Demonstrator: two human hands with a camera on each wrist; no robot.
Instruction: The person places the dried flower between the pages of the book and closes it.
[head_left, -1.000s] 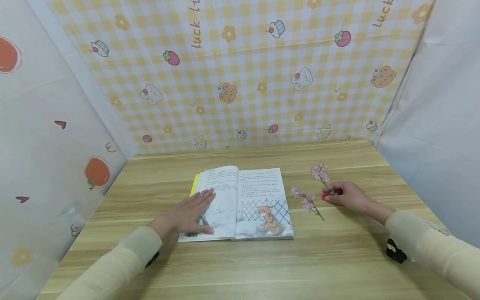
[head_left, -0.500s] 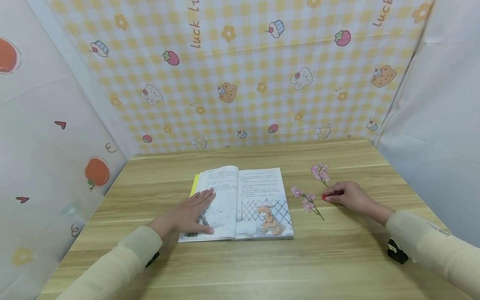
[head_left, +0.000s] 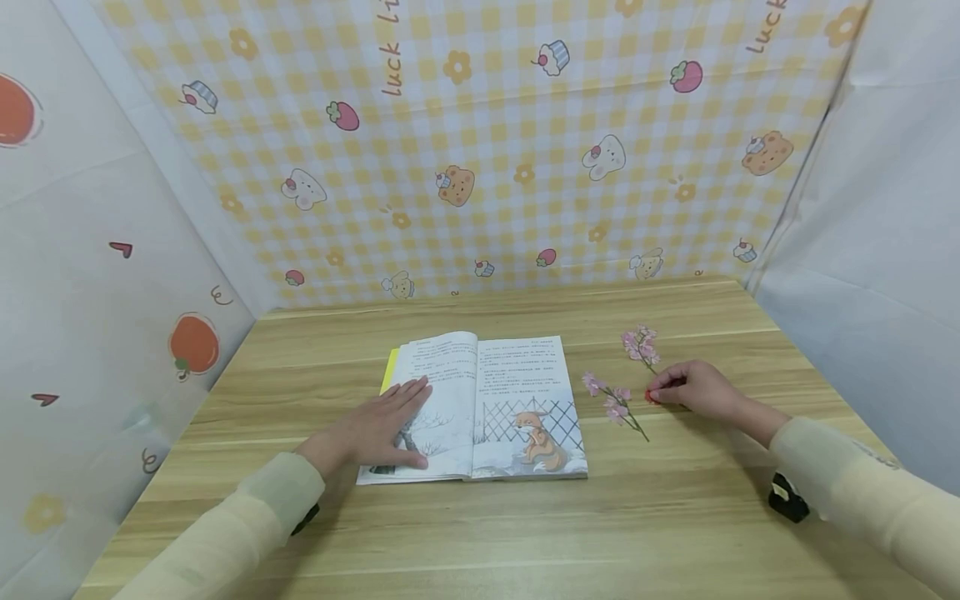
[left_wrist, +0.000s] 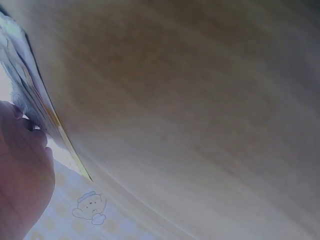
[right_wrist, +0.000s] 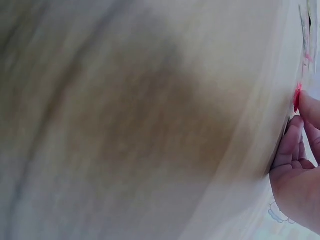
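Note:
An open book point(head_left: 517, 367) lies on the table, its right page showing an orange fox by a fence. My left hand point(head_left: 382, 425) rests flat on the left page with its fingers straight. On the right, the fingertips and thumb of my right hand point(head_left: 697, 390) pinch a small red thing point(head_left: 651, 396) close to the tabletop. Its edge looks frilly in the right wrist view, where the red thing point(right_wrist: 298, 97) sits by the thumb; its kind is unclear. Two sprigs of pink flowers, a nearer sprig point(head_left: 617, 407) and a farther sprig point(head_left: 640, 345), lie between book and right hand.
The wood-grain table point(head_left: 480, 542) runs back to a yellow checked cloth wall point(head_left: 510, 208). White cloth walls stand at the left point(head_left: 97, 317) and right point(head_left: 870, 275). A yellow edge point(head_left: 389, 369) sticks out at the book's left side.
My right hand, at the red thing throughout, has shifted very slightly, and the red thing shows a little differently at its fingertips. My left hand and the book have kept still.

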